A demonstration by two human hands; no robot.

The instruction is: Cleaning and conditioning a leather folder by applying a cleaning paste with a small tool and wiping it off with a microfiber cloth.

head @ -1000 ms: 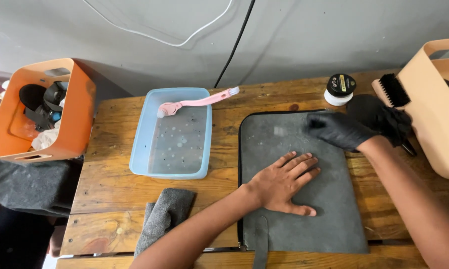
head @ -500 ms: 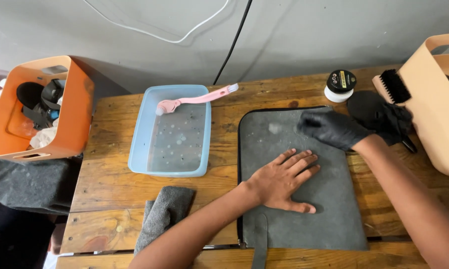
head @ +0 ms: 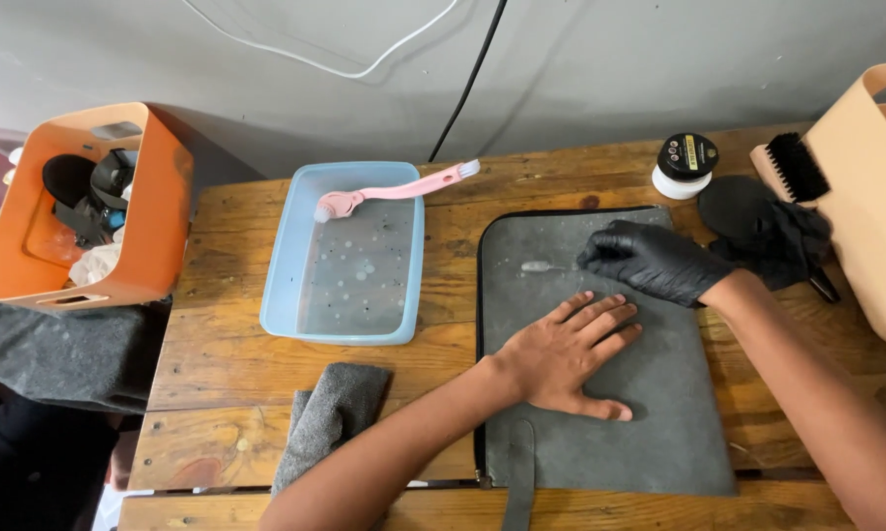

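A flat grey suede bag with a black zip edge lies on the wooden table. My bare left hand lies flat on its middle, fingers spread, pressing it down. My right hand, in a black glove, rests its curled fingertips on the bag's upper part, beside a small pale foamy smear. Whether the glove pinches anything is hidden.
A light blue tray of soapy water carries a pink brush across its rim. A grey cloth lies near the front edge. At back right stand a small tin, black cloth, black-bristle brush and tan bin. An orange bin sits left.
My gloved right hand has slid leftward across the top of the bag, leaving a pale smear. My left hand has stayed flat in place.
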